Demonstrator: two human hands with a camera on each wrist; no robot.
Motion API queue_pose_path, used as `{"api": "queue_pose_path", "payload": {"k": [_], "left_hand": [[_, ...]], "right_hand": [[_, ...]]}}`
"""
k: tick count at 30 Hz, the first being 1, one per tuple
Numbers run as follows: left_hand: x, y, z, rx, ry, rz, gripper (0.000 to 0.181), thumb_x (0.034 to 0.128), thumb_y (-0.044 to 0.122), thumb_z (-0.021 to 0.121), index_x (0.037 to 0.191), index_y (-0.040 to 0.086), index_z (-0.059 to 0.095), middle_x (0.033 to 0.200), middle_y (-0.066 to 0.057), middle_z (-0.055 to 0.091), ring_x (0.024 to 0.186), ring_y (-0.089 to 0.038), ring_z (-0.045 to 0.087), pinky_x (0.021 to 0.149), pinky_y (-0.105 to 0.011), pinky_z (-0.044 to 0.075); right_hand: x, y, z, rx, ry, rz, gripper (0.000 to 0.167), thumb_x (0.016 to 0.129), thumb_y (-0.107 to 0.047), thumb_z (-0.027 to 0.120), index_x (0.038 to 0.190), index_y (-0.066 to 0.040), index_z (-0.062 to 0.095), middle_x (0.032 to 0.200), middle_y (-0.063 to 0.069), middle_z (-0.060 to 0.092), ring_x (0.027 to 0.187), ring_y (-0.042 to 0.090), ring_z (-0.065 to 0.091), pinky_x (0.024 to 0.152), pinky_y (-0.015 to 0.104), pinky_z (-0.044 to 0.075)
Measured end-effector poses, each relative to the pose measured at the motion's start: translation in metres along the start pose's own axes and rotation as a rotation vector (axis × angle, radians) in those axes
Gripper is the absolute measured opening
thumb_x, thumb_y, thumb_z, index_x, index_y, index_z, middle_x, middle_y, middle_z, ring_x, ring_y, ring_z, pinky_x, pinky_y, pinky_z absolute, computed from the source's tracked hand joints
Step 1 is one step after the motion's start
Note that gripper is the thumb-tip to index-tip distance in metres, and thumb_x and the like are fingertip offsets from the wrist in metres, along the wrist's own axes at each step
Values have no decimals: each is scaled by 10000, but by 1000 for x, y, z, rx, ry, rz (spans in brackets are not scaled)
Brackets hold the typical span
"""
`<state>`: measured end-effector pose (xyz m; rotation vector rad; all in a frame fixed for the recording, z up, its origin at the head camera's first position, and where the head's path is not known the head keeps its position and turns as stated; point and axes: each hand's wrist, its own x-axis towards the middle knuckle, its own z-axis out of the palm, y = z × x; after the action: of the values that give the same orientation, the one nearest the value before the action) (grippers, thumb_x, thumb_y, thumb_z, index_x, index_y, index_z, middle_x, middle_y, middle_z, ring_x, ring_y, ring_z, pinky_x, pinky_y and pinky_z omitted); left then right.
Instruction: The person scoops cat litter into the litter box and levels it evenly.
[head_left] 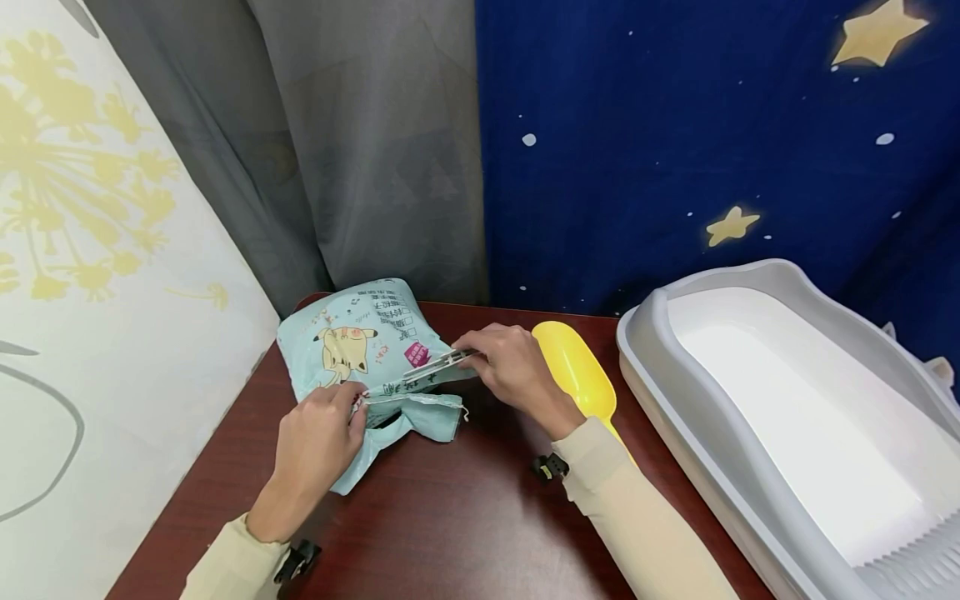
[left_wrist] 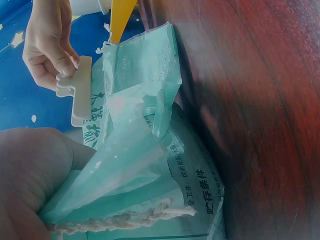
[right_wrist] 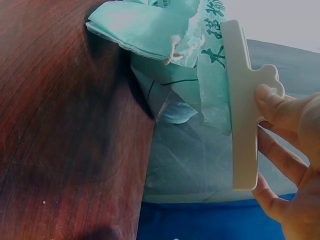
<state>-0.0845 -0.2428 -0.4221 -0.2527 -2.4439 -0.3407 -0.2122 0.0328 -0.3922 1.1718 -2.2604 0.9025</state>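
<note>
A light blue-green plastic bag (head_left: pixel 390 333) with a cartoon animal and black printing lies on the table's far left. My left hand (head_left: pixel 315 446) grips the folded top of the bag near its left end. With thumb and fingers my right hand (head_left: pixel 513 371) pinches a cream-white bag clip (right_wrist: pixel 242 115) by its handle. In the right wrist view the clip's long bar lies along the bag's top edge; whether it bites the plastic I cannot tell. A torn-looking flap (head_left: pixel 435 417) with a frayed string hangs toward the near side.
Right of the bag a yellow scoop (head_left: pixel 573 367) lies on the dark red-brown table (head_left: pixel 442 517). A grey litter box (head_left: pixel 641 354) with a white inside stands at the right. Behind are grey and blue curtains (head_left: pixel 645 167); a white patterned panel (head_left: pixel 187 350) borders the left.
</note>
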Motion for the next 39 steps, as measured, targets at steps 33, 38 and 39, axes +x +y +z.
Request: {"api": "queue_pose_path", "payload": {"k": [33,38,39], "left_hand": [[0,0,-1,0,-7,-1,176,859,-15,849,1012,-18,762,902,-178,764,779,-403,727,526,-575,579],[1,1,-2,0,-13,-2,166,868,-6,839,1014,-15,761,901,-176,765,777,-400,728,527,-576,578],[0,1,-2,0,-14,-2,164,870,-4,837,1015,-14,761,902,-175,766,778,-399,727,526,-575,578]], "right_hand": [[-4,4,-4,31,6,30,168,910,-98,902,1067,-133,853,980,18,821,805,178,708,682,354,553],[-5,4,-4,35,11,33,174,906,-94,904,1068,-132,854,990,19,825,830,189,719,697,360,569],[-5,4,-4,35,11,36,175,905,-93,905,1069,-132,854,993,19,825,835,192,721,699,362,572]]}}
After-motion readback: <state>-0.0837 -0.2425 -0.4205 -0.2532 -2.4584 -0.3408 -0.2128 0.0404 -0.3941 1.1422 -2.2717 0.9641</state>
